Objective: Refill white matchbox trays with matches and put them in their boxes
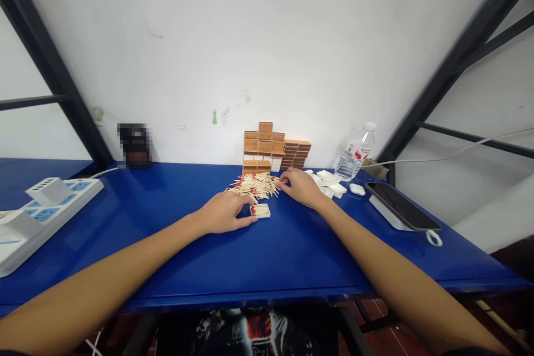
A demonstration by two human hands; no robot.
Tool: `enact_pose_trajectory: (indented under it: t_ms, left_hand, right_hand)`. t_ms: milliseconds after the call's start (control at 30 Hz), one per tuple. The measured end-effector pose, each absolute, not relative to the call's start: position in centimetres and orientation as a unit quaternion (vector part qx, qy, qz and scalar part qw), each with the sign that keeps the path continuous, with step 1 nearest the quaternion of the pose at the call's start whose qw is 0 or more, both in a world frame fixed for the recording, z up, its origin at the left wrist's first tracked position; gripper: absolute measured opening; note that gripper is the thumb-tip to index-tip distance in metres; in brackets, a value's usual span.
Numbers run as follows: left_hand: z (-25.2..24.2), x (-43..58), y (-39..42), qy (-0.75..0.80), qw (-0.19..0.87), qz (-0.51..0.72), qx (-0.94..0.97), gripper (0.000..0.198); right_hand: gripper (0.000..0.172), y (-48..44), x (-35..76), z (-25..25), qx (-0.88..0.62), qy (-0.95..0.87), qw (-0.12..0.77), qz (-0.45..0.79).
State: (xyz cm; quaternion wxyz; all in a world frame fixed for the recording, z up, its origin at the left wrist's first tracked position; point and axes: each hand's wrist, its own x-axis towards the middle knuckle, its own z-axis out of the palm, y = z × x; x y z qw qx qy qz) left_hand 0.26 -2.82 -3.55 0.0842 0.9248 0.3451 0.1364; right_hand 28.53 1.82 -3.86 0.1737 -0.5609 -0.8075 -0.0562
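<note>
In the head view, a small white tray partly filled with red-tipped matches is seen on the blue table, just in front of a loose pile of matches. The tray is lightly held at its left end by the left hand, with thumb and forefinger set narrowly about it. The right hand is placed at the right edge of the pile, its fingertips drawn close together among the match heads; whether a match is gripped cannot be told. As far as can be judged, only part of the work is done: a layer of matches is laid in this one tray, while a large heap is left loose. More white trays are scattered to the right, near a water bottle. Behind the pile, matchboxes are stacked against the wall; whether these are filled cannot be seen.
</note>
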Motion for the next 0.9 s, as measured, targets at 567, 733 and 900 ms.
enact_pose_trajectory:
  t_ms: [567, 733, 900]
  left_hand:
    - [-3.5, 0.2, -2.9, 0.338, 0.089, 0.150, 0.925, 0.046]
    - [-3.6, 0.2, -2.9, 0.321, 0.089, 0.157, 0.930, 0.038]
    - [-3.5, 0.3, -2.9, 0.315, 0.091, 0.164, 0.930, 0.035]
  right_hand:
    - [0.014, 1.9, 30.0, -3.1, -0.561, -0.809, 0.167, -0.048]
    - [0.017, 1.9, 30.0, -3.2, -0.562, -0.809, 0.167, -0.045]
    - [0.018, 1.8, 29.9, -3.1, -0.558, -0.810, 0.175, -0.043]
